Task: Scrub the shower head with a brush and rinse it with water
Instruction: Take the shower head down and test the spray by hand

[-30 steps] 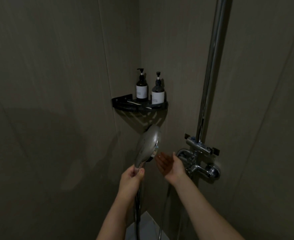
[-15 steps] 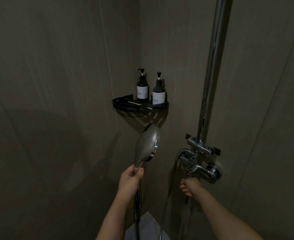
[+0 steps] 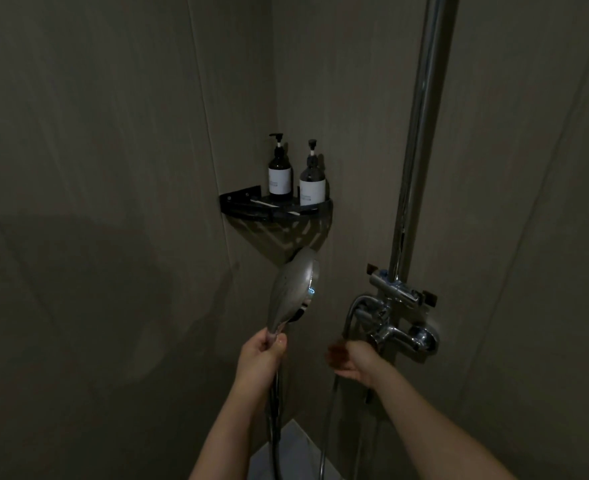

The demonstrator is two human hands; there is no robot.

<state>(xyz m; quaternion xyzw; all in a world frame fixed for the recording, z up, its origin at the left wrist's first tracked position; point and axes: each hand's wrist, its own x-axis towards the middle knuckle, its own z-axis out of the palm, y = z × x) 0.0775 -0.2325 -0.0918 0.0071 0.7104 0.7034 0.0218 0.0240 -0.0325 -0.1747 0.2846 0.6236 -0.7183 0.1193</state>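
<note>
My left hand (image 3: 260, 355) grips the handle of the chrome shower head (image 3: 294, 287) and holds it upright below the corner shelf. Its spray face is turned to the right. The hose (image 3: 275, 427) hangs down from the handle. My right hand (image 3: 353, 358) is blurred, just left of and below the chrome mixer tap (image 3: 402, 336). It holds nothing, and its palm faces up and left. A thin white brush-like item (image 3: 268, 203) lies on the shelf. No water is visible coming from the head.
A black corner shelf (image 3: 241, 209) carries two dark pump bottles (image 3: 279, 174) (image 3: 312, 183). A chrome riser pipe (image 3: 421, 133) runs up the right wall from the mixer. A second hose (image 3: 326, 427) drops from the tap. The walls are dim grey tile.
My right hand went from in front of the shower head down to under the tap, and now it has come back left and up, away from it. My left hand and the shower head stayed put.
</note>
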